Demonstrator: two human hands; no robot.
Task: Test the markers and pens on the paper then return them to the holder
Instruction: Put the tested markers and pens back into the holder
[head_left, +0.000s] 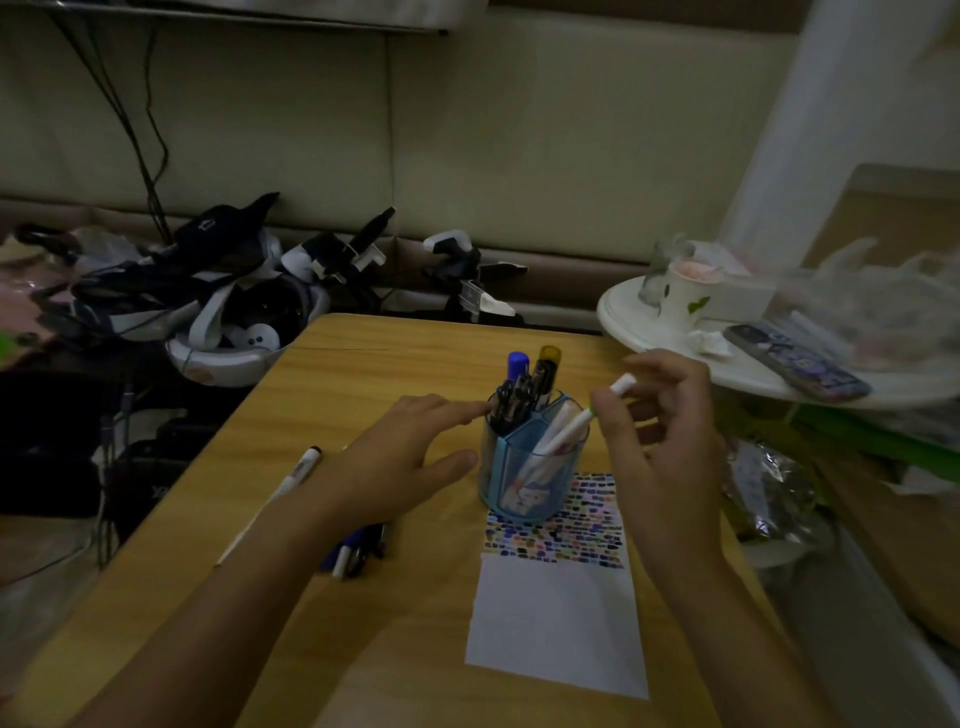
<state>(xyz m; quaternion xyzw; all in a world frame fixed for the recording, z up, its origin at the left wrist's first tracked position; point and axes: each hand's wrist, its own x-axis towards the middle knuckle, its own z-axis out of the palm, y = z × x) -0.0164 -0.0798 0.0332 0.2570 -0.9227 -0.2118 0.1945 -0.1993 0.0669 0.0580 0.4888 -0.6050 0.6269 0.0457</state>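
Above the blue translucent plastic holder (535, 467), the right hand (660, 431) pinches a white green-tipped marker (597, 410) (likely returning it); the left hand (410, 457), fingers straight, steadies the rim.

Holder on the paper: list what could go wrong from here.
1. The holder stands on the paper's swatched end; a nudge from the left hand touching its rim might tip it.
2. The white marker pinched by the right hand could snag the markers already inside.

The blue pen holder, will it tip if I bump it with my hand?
Perhaps. The blue pen holder stands tall, with pens poking above its rim, so it may be top-heavy. It sits partly on the paper, so it might slide instead.
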